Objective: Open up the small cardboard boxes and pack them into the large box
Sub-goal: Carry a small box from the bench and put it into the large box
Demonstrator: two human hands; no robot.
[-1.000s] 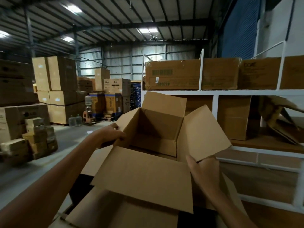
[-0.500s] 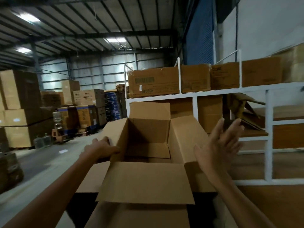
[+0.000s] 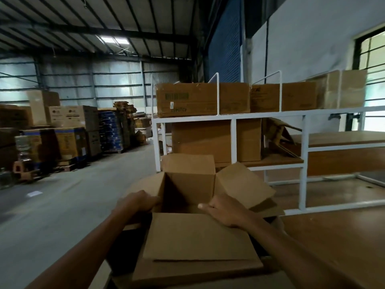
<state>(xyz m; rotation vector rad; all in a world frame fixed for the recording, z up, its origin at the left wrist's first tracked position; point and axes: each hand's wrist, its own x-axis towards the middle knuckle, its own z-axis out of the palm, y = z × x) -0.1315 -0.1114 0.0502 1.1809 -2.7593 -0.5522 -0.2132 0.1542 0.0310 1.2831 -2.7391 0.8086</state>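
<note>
Low before the white rack (image 3: 233, 117), the small box (image 3: 187, 182) is held upright with flaps splayed, left hand (image 3: 136, 202) and right hand (image 3: 224, 211) each clamped in a grip over a side rim. Walls should be kept square and flaps held clear while it is lowered.

Stacked cartons (image 3: 70, 115) at left bear what looks like an LG logo; other print is blurred.

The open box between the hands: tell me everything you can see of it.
The small box is plain brown cardboard, upright, empty as far as its inside shows. All four top flaps are open: far one raised, the others splayed outward. The left hand grips its left rim, the right hand its right rim.
</note>
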